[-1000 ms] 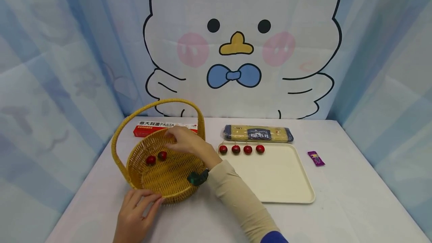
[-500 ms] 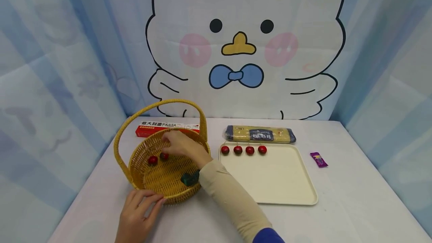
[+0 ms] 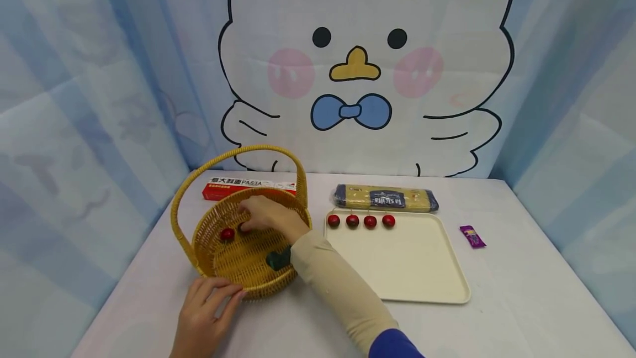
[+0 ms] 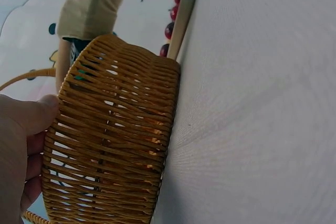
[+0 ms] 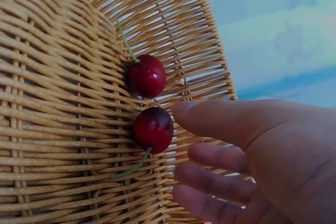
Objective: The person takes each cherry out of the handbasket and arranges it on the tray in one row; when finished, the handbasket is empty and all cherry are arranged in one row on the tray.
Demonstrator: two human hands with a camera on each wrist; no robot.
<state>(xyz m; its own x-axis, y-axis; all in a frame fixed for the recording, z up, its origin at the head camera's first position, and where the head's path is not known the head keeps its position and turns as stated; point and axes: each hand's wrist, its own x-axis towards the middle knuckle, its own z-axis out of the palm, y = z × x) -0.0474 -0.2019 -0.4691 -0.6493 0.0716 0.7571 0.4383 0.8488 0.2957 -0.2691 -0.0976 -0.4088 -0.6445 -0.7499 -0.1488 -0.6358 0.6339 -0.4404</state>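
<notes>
Inside the yellow wicker basket lie two red cherries with green stems. My right hand reaches into it. In the right wrist view, the thumb of that hand is right beside the darker cherry, with the fingers spread apart from the thumb and nothing between them. The other cherry sits just beyond, in front of the woven wall. My left hand pinches the basket's near rim. In the left wrist view, its thumb lies at the rim, and the other fingers are partly hidden.
Right of the basket is a cream tray with a row of several cherries along its far edge. Behind it lies a pasta packet. A red pasta box is behind the basket. A small purple sachet lies at right.
My right hand has come down and a little left inside the basket, up to the darker cherry, which it now partly covers in the head view. The left hand stays on the rim.
</notes>
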